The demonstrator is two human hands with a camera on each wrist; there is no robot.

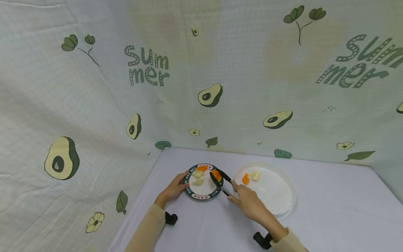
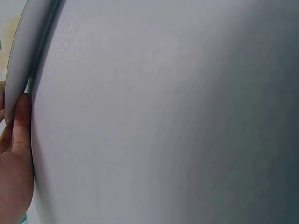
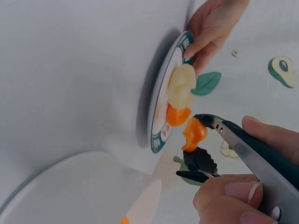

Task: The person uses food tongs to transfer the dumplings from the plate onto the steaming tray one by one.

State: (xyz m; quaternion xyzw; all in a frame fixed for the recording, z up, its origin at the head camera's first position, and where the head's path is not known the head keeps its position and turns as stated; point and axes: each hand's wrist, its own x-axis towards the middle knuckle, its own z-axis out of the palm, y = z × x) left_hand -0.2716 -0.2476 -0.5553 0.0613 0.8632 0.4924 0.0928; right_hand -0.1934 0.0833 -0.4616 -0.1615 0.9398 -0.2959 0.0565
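Observation:
My left hand (image 1: 174,189) pinches the left rim of a white plate (image 1: 203,190) with a dark green patterned border, thumb on top. Two pale, lumpy pieces (image 1: 198,182) and an orange piece (image 1: 202,168) lie on that plate. In my right hand (image 1: 250,203) is a pair of tongs (image 3: 238,144) with black tips and metal arms. Between the tips sits another orange piece (image 3: 195,133), over the plate's right side in the head view. The left wrist view shows mostly tablecloth (image 2: 117,116), with the hand at its left edge.
Right of the plate stands a round white tray (image 1: 274,196) with a perforated surface, holding an orange piece (image 1: 245,179) and a pale piece (image 1: 255,175). My right forearm passes in front of this tray. A printed cloth (image 1: 239,70) hangs behind the table and along its left.

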